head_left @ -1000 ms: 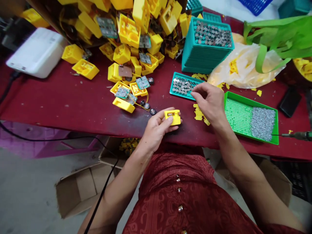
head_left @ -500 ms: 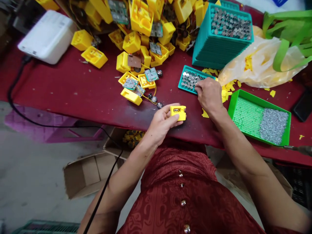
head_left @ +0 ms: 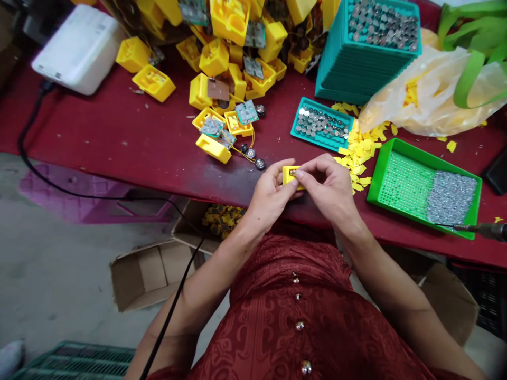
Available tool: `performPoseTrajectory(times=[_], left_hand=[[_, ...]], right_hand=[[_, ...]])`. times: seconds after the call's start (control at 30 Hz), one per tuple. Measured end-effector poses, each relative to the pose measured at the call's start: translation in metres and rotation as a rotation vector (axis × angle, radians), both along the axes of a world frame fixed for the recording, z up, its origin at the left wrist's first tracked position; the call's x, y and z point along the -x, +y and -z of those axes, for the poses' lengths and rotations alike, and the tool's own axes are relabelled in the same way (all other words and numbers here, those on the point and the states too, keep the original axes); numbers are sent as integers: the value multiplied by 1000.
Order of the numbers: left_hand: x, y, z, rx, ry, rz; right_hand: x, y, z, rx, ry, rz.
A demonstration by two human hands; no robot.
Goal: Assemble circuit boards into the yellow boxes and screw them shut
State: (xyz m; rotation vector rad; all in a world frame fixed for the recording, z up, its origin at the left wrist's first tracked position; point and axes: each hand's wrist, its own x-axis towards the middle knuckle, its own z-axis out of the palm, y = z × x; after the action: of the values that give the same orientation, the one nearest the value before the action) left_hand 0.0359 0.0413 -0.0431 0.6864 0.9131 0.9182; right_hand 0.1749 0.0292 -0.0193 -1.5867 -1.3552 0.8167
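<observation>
My left hand is closed around a small yellow plastic housing, held above the table's front edge with its slotted face up. Over the slot, my right hand pinches thumb and forefinger together at a small silvery button cell, mostly covered by the fingertips. Just beyond the hands lies a shallow teal tray with rows of silver button cells. Loose yellow plastic tabs are scattered beside it, near my right hand.
Yellow housings with circuit boards and wires are heaped at the back left. A tall stack of teal trays stands behind, next to a plastic bag. At right, a green tray holds small screws; a screwdriver tip overlaps its edge.
My right hand has left the teal tray of button cells and come down and left to the yellow housing. My left hand keeps its hold on the housing.
</observation>
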Motion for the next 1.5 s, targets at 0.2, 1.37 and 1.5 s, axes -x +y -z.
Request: performPoseTrajectory(times=[0.2,1.37,1.5], left_hand=[[-5,-3,0,-27,9,-19],[-3,-6,-9,125,-71,159],[-2,-9,-15,161,-79,234]], right_hand=[[-2,3,10,73,96,53],[-57,-21,-5,-131,-273,-194],[-52,-21,0,-164,-309,-175]])
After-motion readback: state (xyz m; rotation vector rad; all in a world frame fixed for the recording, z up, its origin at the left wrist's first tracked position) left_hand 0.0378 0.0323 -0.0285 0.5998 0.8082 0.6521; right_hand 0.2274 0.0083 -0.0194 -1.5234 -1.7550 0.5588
